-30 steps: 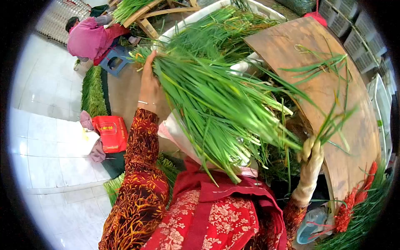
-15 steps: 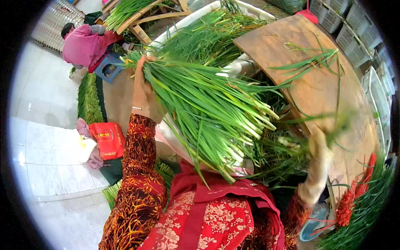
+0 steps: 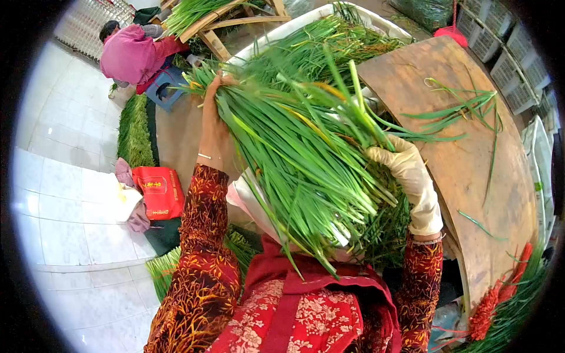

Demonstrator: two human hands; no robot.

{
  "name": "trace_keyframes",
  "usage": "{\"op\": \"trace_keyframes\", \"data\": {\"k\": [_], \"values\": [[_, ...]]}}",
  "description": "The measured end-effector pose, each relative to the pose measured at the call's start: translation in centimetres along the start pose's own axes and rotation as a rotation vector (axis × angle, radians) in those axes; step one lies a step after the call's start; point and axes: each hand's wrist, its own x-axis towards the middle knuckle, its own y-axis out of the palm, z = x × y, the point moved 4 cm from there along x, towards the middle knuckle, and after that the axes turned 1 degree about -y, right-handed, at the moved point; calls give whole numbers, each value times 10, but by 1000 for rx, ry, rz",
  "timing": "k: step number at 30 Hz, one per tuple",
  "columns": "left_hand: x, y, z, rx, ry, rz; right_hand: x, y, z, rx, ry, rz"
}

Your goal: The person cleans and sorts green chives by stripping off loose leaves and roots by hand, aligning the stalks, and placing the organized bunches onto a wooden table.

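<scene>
A large bunch of long green stalks [image 3: 294, 147] fans out across my lap, pale ends toward the lower right. My left hand [image 3: 216, 97] is wrapped round its leafy end at the upper left. On the bunch's right side, my right hand [image 3: 395, 157], in a pale glove, is closed on a few stalks that stick up from its fingers. Below the gloved hand lies a heap of loose greens [image 3: 388, 229].
A curved wooden board [image 3: 477, 153] with loose leaves stands at the right, red ties [image 3: 491, 303] at its lower end. Behind is a white tub [image 3: 388, 26] of greens. A person in pink [image 3: 130, 54] sits upper left. A red bag [image 3: 159, 191] lies at left.
My right hand has moved from beside the board up and left to the bunch, and now has stalks in its fingers. My left hand still grips the bunch.
</scene>
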Motion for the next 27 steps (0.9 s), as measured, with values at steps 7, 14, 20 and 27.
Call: {"op": "trace_keyframes", "data": {"k": [7, 14, 20, 27], "values": [[7, -12, 5, -56, -13, 128, -62, -40, 2, 97, -155, -301], [0, -21, 11, -134, -62, 138, -191, -102, -57, 342, -342, -868], [-15, -16, 6, 414, 464, 405, -170, -83, -18, 72, -228, -701], [-14, 36, -12, -6, 165, 8, 18, 52, 39, -648, -340, -149]]}}
